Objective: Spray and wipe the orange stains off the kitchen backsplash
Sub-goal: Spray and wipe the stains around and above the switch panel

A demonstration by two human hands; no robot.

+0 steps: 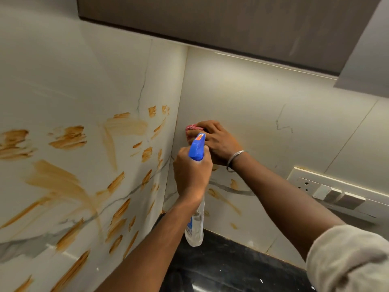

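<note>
Pink cloth (190, 128) bunched under right hand (219, 142), fingers bent over it, pressed to rt wall of backsplash (263, 106) just beside the corner; prob. mid-wipe. Grips spray bottle (197, 151) w/ left hand (191, 173), fingers wrapped round the neck, blue nozzle up & aimed toward the cloth. Held close, seemingly for alternating spray & wipe w/o setting anything down. Trigger squeezed or not: cannot tell.

Thick orange stains (67, 138) all across left wall, unwiped by the look; only a few faint ones on rt wall, below the hands. Judging by that: rt side nearly done, left side all to do.

Pale marble-look panels w/ grey veins, glossy; likely easy to clean once wet. Black counter (231, 266) below, dark cabinet (210, 22) overhead, switch plate (336, 192) on rt wall, best kept dry.
</note>
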